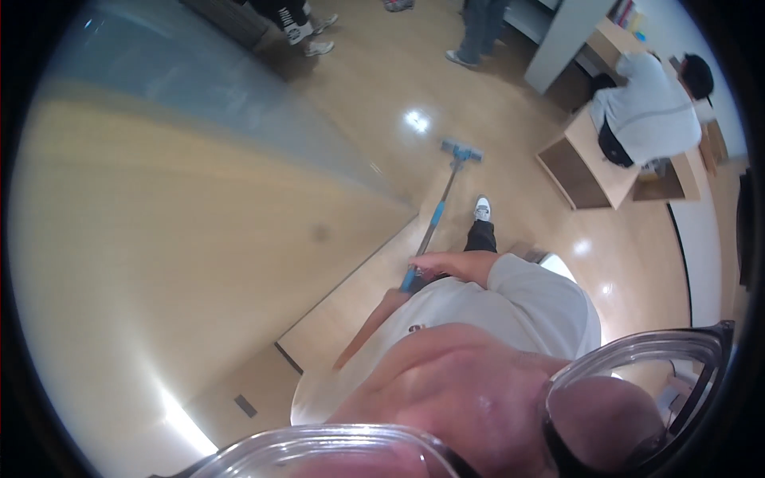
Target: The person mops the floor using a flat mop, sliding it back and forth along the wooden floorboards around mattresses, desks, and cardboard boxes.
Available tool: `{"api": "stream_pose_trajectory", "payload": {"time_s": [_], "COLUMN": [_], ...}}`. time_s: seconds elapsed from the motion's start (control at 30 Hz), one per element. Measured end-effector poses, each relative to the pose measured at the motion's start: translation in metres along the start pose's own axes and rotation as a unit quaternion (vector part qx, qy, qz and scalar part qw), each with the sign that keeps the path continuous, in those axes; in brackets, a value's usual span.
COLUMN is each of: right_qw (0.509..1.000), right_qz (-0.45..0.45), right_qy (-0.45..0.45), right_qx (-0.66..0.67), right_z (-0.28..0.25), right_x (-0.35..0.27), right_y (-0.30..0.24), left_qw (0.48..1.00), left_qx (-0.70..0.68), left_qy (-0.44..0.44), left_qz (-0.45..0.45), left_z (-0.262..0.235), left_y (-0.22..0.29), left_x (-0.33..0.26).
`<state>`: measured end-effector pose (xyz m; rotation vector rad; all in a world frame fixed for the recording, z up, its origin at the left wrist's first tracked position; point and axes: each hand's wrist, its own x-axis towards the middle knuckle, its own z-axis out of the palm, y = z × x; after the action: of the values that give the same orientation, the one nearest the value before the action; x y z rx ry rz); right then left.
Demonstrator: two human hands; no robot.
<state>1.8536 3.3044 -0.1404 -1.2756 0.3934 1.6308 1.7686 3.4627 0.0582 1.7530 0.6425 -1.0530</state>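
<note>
A flat mop with a grey and blue pole slants away from my body to its wide head, which rests on the floor ahead. My right hand is closed around the pole just above the blue lower grip. Closer to my body, my left hand is at the pole's near end, its fingers largely hidden but seemingly wrapped round it. One of my shoes stands on the floor to the right of the pole.
A large pale wooden surface with a bluish see-through strip fills the left. At the right, a person in a white top sits on open wooden cubby units. Other people's legs stand farther off, near a grey shelf.
</note>
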Motion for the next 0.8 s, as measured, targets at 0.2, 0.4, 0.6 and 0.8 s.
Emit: {"api": "stream_pose_trajectory", "payload": {"time_s": [0.2,0.4,0.6,0.8], "right_qw": [0.747,0.784,0.844,0.821], "right_qz": [-0.297,-0.403,-0.373,-0.43], "right_qy": [0.014,0.083,0.275,0.325], "right_qx": [-0.594,-0.464,-0.268,-0.188], "right_z": [0.111,0.067,-0.127,-0.17], "right_x": [-0.108,-0.149,-0.113,-0.215], "right_y": [-0.037,-0.05,-0.022,-0.051], "left_qw": [0.96,0.917,0.8,0.619], "left_qx": [0.253,0.256,0.115,-0.032], "left_qy": [0.038,0.254,0.142,-0.124], "left_qz": [-0.117,0.17,0.571,0.775], "left_z": [-0.053,-0.029,0.055,0.047], "left_y": [0.034,0.076,0.245,0.312], "left_x": [-0.181,-0.147,-0.213,-0.364]}}
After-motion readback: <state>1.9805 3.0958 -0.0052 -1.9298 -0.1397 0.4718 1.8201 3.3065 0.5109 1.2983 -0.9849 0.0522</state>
